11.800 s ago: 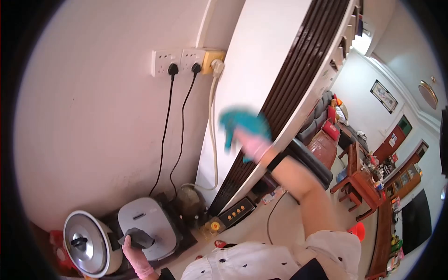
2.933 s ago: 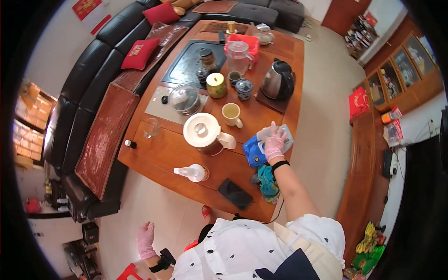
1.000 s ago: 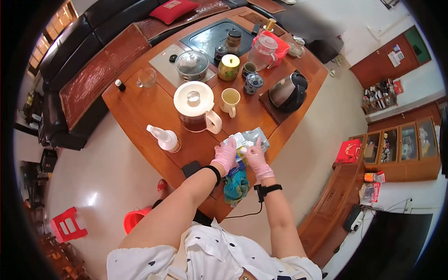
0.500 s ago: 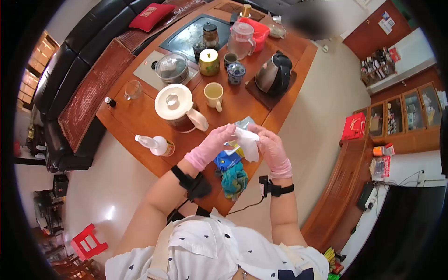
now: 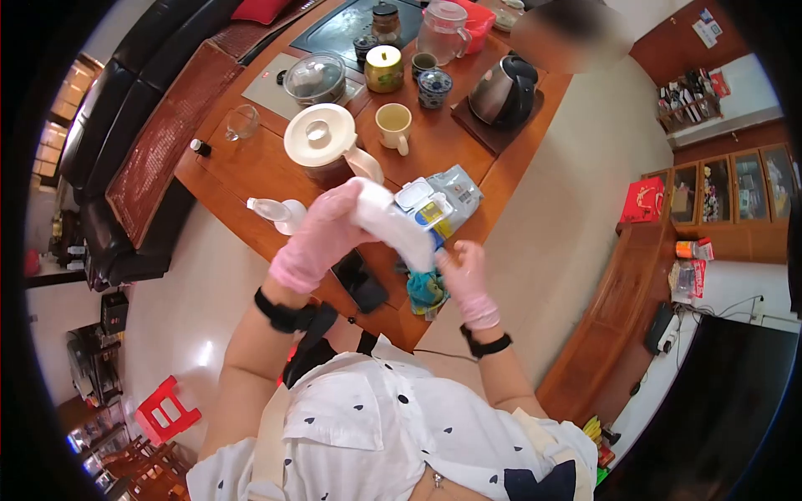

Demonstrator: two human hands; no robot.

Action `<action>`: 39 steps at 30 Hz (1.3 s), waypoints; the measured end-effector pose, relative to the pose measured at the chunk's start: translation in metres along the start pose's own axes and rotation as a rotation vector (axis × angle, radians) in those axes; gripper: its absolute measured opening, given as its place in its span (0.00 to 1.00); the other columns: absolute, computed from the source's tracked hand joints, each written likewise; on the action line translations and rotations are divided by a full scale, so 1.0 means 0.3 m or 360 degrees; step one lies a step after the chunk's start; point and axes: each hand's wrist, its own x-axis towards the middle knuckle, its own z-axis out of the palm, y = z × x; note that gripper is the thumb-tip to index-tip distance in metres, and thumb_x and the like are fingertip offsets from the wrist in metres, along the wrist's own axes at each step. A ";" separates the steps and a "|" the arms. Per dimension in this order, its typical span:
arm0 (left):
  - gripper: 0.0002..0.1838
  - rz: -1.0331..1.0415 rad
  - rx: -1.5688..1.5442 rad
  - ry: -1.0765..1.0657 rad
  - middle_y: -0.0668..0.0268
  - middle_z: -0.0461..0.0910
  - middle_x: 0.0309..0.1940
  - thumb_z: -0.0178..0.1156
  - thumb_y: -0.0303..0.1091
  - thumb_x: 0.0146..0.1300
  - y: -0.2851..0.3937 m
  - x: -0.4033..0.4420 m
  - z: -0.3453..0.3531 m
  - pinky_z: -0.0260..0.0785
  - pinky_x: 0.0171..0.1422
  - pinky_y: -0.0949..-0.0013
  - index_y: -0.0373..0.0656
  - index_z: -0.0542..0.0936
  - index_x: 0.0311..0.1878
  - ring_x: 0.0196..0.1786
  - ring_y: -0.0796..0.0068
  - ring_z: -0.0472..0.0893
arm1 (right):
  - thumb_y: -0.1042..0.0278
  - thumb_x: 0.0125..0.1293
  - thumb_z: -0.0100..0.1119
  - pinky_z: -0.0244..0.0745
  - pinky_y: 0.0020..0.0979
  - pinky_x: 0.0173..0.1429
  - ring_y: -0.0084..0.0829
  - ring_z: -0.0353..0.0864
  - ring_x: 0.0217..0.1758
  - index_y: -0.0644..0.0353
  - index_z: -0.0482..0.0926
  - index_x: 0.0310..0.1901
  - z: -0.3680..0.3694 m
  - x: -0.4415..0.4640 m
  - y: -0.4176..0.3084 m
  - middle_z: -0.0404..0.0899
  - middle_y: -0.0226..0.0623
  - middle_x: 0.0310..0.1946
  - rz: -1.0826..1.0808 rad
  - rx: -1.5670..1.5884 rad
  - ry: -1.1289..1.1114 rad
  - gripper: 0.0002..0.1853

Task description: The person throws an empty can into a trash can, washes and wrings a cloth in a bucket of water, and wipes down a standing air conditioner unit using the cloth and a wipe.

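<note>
My left hand (image 5: 326, 230), in a pink glove, grips one end of a white wipe (image 5: 394, 225) above the table's near edge. The fingers of my right hand (image 5: 464, 271), gloved too, are pinched at the wipe's lower right end. Beyond the wipe lies a blue and grey wipes packet (image 5: 454, 197) with its white lid raised. A teal cloth (image 5: 426, 292) lies below the packet, partly behind the wipe. Left of it is a dark phone-like object (image 5: 359, 281). A white spray bottle (image 5: 288, 216) stands beside my left hand.
On the wooden table (image 5: 213, 182) stand a white-lidded pitcher (image 5: 320, 138), a cream mug (image 5: 393, 128), a steel kettle (image 5: 501, 92), a glass pot (image 5: 315, 79) and several jars. A red stool (image 5: 167, 411) is on the floor at lower left. A blurred person's head (image 5: 572, 33) shows at top right.
Both hands came off the packet with a white wipe between them. My left hand has since moved left and my right hand lower, and the wipe is stretched out longer.
</note>
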 end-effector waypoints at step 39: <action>0.18 0.1522 -0.1226 0.1040 0.58 0.73 0.58 0.49 0.35 0.71 0.185 -1.283 -0.443 0.65 0.66 0.49 0.39 0.70 0.60 0.62 0.59 0.70 | 0.51 0.68 0.48 0.76 0.35 0.45 0.31 0.79 0.47 0.53 0.79 0.46 0.938 -0.083 -0.641 0.82 0.33 0.43 0.1332 0.2586 -0.1757 0.17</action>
